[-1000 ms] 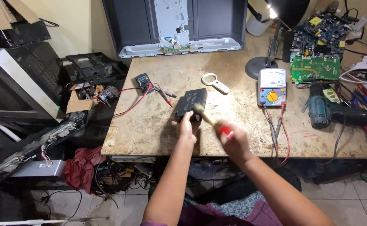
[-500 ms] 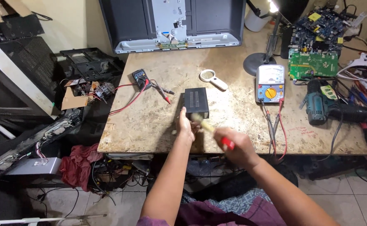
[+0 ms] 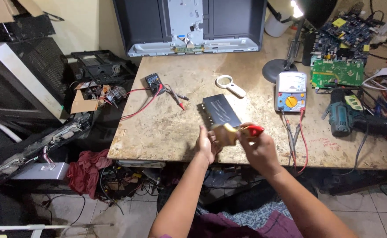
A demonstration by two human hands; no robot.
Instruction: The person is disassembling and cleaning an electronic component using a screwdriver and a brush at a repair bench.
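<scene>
So the right hand [image 3: 259, 147] grips a red-handled brush [image 3: 233, 132], bristles pointing left, just near of the black box [image 3: 221, 110]; the left hand [image 3: 207, 143] steadies its near edge, closer.

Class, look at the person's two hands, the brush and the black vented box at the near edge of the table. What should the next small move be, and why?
Probably sweep the brush back across the black vented box. The right hand holds the red-handled brush with its bristles at the box's near end, the left hand steadies that end, and most of the slotted top lies beyond the bristles.
</scene>
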